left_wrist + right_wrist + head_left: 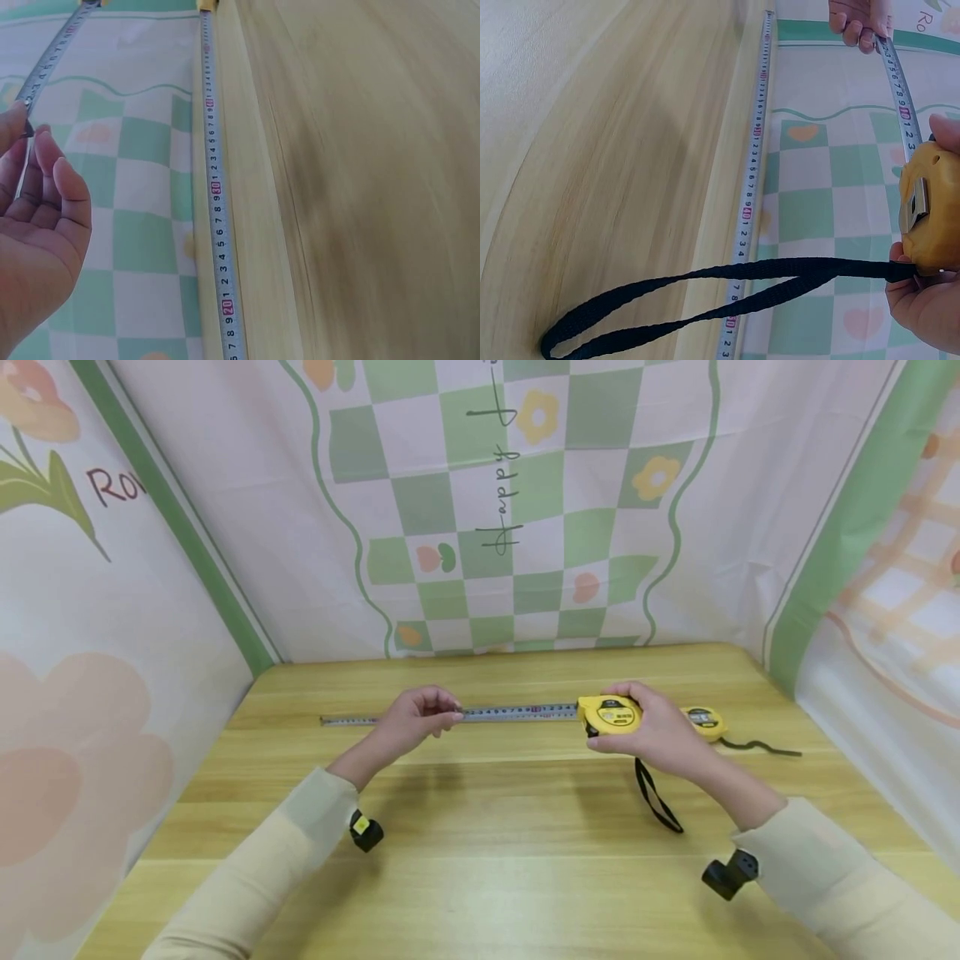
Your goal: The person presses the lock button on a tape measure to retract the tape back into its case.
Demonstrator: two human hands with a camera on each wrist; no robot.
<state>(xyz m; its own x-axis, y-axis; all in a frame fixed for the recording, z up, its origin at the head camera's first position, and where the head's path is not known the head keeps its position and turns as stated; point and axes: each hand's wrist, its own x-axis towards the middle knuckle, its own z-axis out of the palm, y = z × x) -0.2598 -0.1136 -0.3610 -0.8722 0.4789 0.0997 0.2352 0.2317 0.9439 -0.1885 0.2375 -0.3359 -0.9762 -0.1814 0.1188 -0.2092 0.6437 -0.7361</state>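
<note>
My right hand grips the yellow case of a tape measure, held above the table. A short length of its blade is drawn out to the left. My left hand pinches the blade's end between thumb and fingers; in the left wrist view its other fingers are loosely bent. A black wrist strap hangs from the held case. A second tape measure lies on the table behind my right hand, its much longer blade stretched leftward along the table. The hands hide part of that blade in the head view.
The wooden table has its back edge against a printed cloth wall. Cloth also hangs at the left and right sides. The second tape measure's dark cord trails to the right.
</note>
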